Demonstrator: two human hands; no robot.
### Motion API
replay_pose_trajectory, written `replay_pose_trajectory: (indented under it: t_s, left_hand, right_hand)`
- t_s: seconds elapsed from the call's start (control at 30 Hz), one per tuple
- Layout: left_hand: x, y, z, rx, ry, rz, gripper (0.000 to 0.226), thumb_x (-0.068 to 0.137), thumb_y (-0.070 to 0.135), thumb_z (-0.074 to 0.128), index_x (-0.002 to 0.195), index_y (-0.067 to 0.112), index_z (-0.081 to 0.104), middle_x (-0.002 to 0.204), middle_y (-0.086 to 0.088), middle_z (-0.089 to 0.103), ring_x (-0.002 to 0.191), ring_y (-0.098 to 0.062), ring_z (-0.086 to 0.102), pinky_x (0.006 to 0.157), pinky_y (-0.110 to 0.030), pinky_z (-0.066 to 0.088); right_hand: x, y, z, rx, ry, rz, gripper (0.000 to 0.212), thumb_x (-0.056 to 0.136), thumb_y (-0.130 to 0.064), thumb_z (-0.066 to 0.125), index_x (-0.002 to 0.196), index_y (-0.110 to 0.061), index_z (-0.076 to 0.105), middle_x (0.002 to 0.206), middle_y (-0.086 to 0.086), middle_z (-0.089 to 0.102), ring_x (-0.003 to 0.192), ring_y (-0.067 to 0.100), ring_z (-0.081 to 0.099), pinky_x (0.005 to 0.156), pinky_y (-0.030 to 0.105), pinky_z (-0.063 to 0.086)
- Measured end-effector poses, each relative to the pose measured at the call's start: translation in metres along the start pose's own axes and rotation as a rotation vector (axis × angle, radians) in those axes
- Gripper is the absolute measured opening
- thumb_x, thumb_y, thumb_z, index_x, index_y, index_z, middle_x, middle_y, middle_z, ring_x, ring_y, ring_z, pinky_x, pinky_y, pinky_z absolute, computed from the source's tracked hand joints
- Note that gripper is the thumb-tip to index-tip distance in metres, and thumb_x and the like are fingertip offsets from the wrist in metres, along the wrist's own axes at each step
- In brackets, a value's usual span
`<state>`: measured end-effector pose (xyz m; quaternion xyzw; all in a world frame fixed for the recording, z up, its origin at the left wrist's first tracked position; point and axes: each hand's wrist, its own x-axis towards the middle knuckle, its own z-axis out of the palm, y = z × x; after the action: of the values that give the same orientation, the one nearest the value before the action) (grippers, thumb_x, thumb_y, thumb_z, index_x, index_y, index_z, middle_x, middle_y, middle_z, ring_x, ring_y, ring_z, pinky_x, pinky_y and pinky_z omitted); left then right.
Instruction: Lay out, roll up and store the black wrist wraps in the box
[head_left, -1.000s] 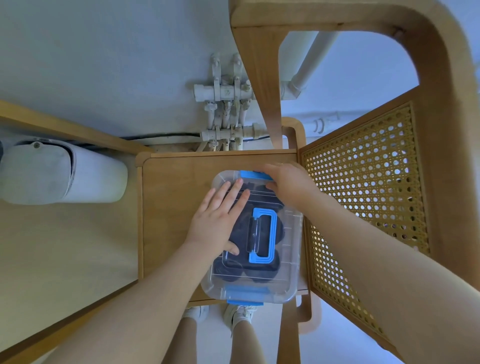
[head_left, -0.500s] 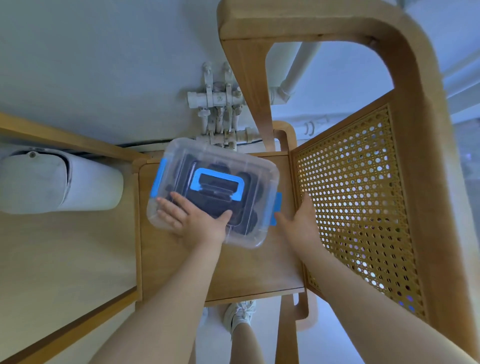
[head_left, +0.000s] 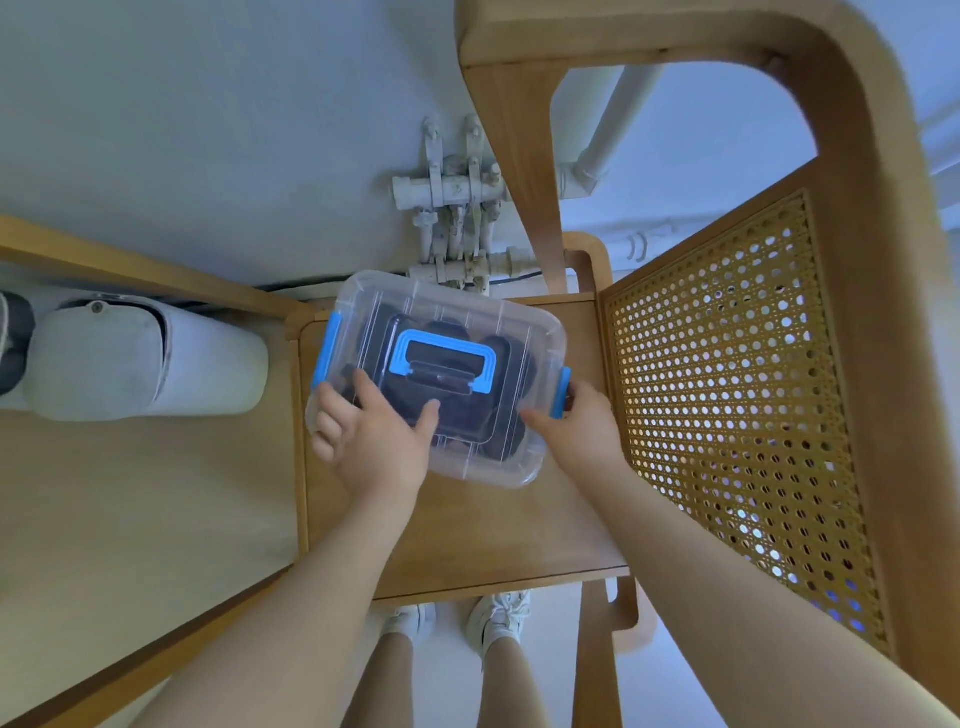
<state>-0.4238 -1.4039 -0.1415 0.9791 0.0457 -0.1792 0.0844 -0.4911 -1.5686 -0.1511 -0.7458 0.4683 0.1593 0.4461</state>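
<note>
A clear plastic box (head_left: 524, 332) with a blue handle (head_left: 441, 340) and blue side latches stands at the far end of a small wooden table (head_left: 467, 535). Its lid is on. Rolled black wrist wraps (head_left: 467, 421) show through the lid. My left hand (head_left: 374, 441) grips the near left corner, with thumb and forefinger on the lid and the other fingers round the side. My right hand (head_left: 582, 426) holds the right end, thumb on the lid edge and fingers by the right latch (head_left: 561, 389).
A perforated rattan panel (head_left: 727, 389) stands along the table's right side, with a curved wooden frame (head_left: 519, 156) above. A white padded bag (head_left: 145, 358) lies on the left surface. White pipes (head_left: 452, 192) run on the wall behind. My feet in white shoes (head_left: 498, 618) show below.
The box has been turned a quarter turn and shifted toward the table's far end. My right hand has closed in on its right latch end; my left hand stayed on the near left corner.
</note>
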Motion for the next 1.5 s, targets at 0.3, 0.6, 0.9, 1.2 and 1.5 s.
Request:
replay_pose_trajectory:
  t_s: [0.3,0.6,0.9,1.2,1.5]
  left_hand:
    - [0.061,-0.021,-0.009,-0.291,-0.036,0.004,0.077,0.092,0.034,0.057,0.149,0.005,0.015,0.148,-0.015,0.033,0.131,-0.034,0.039,0.105,-0.043,0.034]
    - [0.053,-0.015,-0.011,-0.093,-0.08,0.149,0.065,0.09,0.039,0.058,0.14,0.004,0.034,0.125,-0.013,0.055,0.107,-0.032,0.055,0.081,-0.04,0.047]
    - [0.038,0.057,-0.002,-0.163,-0.576,0.544,0.094,0.091,0.037,0.058,0.148,0.033,-0.017,0.157,0.008,-0.015,0.144,-0.017,-0.015,0.113,-0.046,-0.01]
    - [-0.058,0.025,0.023,-0.912,-0.689,-0.193,0.072,0.095,0.011,0.054,0.151,0.032,0.013,0.126,-0.004,0.061,0.09,-0.009,0.063,0.065,-0.022,0.049]
    - [-0.031,0.057,0.013,-0.765,-0.689,-0.04,0.065,0.099,0.015,0.045,0.151,0.034,0.011,0.134,0.0,0.051,0.105,-0.014,0.056,0.075,-0.025,0.048]
  right_hand:
    - [0.004,-0.015,0.002,0.027,0.028,0.078,0.043,0.086,-0.025,0.067,0.116,-0.004,0.044,0.097,0.004,0.054,0.082,0.021,0.055,0.072,0.034,0.046]
    - [-0.024,-0.002,-0.004,-0.162,0.004,0.146,0.035,0.094,-0.025,0.053,0.116,0.0,0.042,0.093,0.004,0.047,0.085,0.028,0.054,0.071,0.03,0.038]
    - [-0.032,0.029,-0.045,-0.407,-0.257,0.373,0.014,0.09,-0.014,0.057,0.086,-0.001,0.061,0.079,0.012,0.07,0.074,0.026,0.07,0.069,0.034,0.059]
    - [-0.03,0.014,-0.052,-0.625,-0.023,-0.128,0.049,0.09,-0.005,0.048,0.137,-0.015,0.043,0.139,0.012,0.039,0.117,0.028,0.047,0.096,0.036,0.042]
    - [-0.028,0.034,-0.063,-0.602,-0.14,-0.17,0.062,0.096,-0.016,0.047,0.151,-0.018,0.018,0.16,0.002,0.0,0.145,0.026,0.012,0.117,0.039,0.024]
